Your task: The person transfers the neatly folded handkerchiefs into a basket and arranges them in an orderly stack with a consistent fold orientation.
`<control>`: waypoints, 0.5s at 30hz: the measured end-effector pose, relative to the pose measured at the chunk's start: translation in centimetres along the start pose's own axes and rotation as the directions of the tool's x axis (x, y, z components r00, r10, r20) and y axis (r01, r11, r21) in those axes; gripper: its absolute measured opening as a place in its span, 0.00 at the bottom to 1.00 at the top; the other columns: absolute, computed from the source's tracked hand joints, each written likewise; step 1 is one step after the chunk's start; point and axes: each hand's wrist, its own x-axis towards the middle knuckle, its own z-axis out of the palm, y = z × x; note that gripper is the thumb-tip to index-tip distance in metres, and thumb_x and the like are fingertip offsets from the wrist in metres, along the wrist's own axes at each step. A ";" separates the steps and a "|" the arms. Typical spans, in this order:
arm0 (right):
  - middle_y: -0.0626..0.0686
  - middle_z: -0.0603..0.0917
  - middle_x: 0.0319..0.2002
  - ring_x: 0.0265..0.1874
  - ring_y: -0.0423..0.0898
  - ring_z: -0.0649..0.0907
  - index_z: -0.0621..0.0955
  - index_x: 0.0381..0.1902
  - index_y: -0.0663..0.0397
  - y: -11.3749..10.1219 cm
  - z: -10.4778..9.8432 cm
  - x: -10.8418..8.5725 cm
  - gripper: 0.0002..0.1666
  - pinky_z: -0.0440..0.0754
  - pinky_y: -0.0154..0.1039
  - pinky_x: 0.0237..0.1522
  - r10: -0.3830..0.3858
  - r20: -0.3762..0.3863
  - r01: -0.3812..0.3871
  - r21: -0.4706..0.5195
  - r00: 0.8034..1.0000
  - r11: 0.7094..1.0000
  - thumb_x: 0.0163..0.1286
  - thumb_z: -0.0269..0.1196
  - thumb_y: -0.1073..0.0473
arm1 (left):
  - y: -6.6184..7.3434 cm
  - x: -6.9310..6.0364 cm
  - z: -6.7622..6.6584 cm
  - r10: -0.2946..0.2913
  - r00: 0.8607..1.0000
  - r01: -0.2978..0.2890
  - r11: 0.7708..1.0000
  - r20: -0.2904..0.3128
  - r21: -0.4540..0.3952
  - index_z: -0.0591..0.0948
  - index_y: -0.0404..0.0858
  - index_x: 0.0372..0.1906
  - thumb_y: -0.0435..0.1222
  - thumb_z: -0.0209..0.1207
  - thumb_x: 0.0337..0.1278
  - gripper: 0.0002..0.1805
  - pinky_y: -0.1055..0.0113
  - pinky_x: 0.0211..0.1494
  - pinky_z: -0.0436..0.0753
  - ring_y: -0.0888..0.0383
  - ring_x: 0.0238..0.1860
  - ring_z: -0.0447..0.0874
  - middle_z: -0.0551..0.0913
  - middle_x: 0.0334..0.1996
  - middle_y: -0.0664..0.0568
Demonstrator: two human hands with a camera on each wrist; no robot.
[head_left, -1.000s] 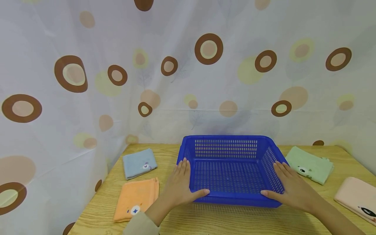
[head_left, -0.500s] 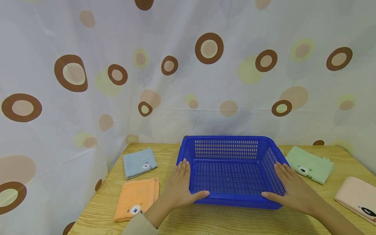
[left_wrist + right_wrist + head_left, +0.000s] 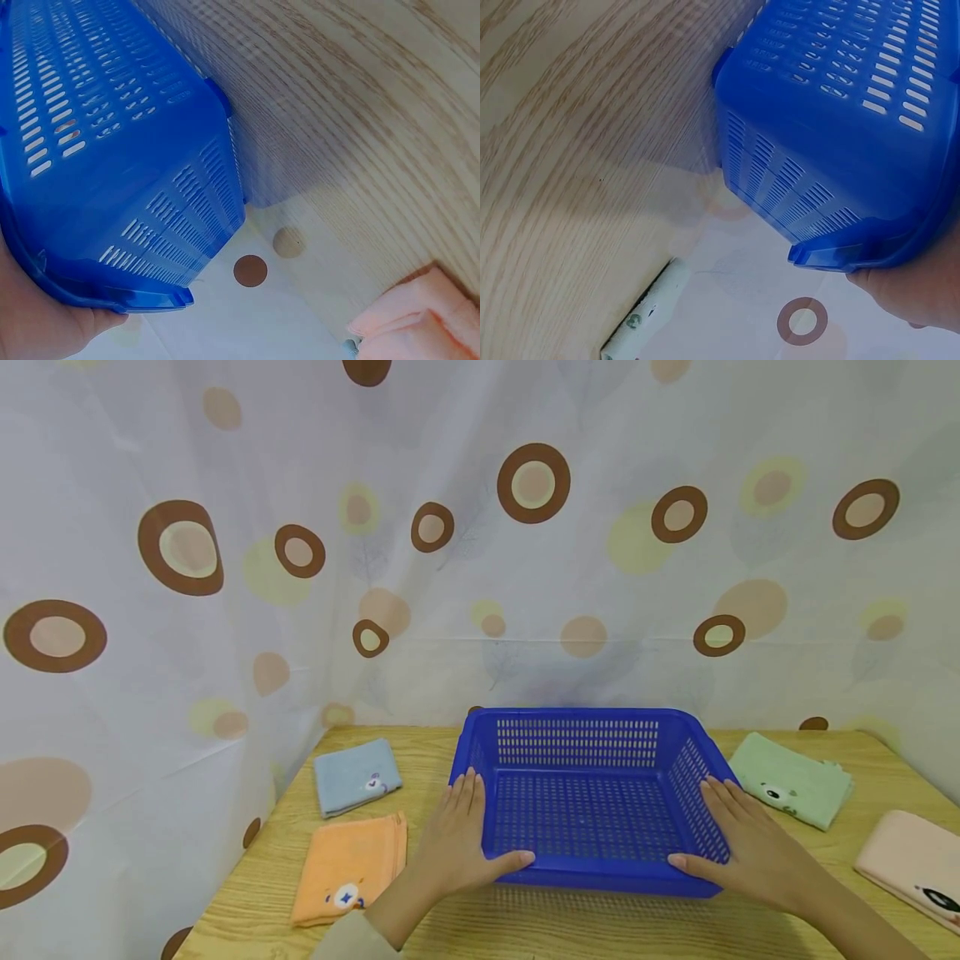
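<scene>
A blue perforated plastic basket [image 3: 581,810] stands on the wooden table between both hands; its inside shows no items. The left hand [image 3: 457,847] lies over the basket's near left corner, fingers straight along the side rim, thumb on the front rim. Mirroring it, the right hand [image 3: 746,847] rests over the near right corner with straight fingers and its thumb on the front rim. Part of the left hand [image 3: 45,315] shows beneath the basket's rim [image 3: 97,289] in the left wrist view. The right wrist view has the right hand [image 3: 922,285] against the rim [image 3: 885,244].
Left of the basket lie a folded blue cloth [image 3: 357,777] and a folded orange cloth [image 3: 348,868]. On the right are a green cloth [image 3: 795,781] and a pink cloth [image 3: 911,864]. A patterned curtain [image 3: 465,677] hangs behind the wooden table [image 3: 570,931].
The basket has shifted very slightly toward the person, both hands staying on its near corners. The cloths have not moved.
</scene>
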 end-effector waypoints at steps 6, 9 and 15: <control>0.75 0.51 0.68 0.68 0.72 0.48 0.51 0.68 0.76 0.0 0.1 -0.3 0.60 0.42 0.66 0.67 -0.004 -0.001 0.004 -0.003 1.000 1.000 0.58 0.60 0.35 | 0.1 -0.2 -0.1 -0.009 1.000 0.010 1.000 0.013 -0.012 0.47 0.30 0.72 0.77 0.37 0.44 0.63 0.54 0.75 0.49 0.46 0.74 0.43 0.45 0.73 0.37; 0.75 0.51 0.68 0.68 0.71 0.49 0.52 0.68 0.76 -0.1 0.2 -0.4 0.60 0.39 0.65 0.68 -0.002 -0.002 0.002 -0.009 1.000 1.000 0.58 0.60 0.35 | 0.1 -0.4 -0.1 -0.013 1.000 0.014 1.000 0.018 -0.011 0.47 0.31 0.72 0.76 0.37 0.44 0.62 0.54 0.75 0.49 0.46 0.74 0.43 0.45 0.73 0.37; 0.75 0.51 0.68 0.68 0.71 0.48 0.52 0.68 0.76 -0.3 0.2 -0.6 0.59 0.31 0.59 0.70 0.000 0.000 0.000 -0.011 1.000 1.000 0.58 0.59 0.35 | 0.2 -0.5 -0.1 -0.013 1.000 0.013 1.000 0.010 -0.008 0.47 0.30 0.72 0.75 0.40 0.45 0.62 0.54 0.76 0.48 0.46 0.74 0.42 0.45 0.73 0.37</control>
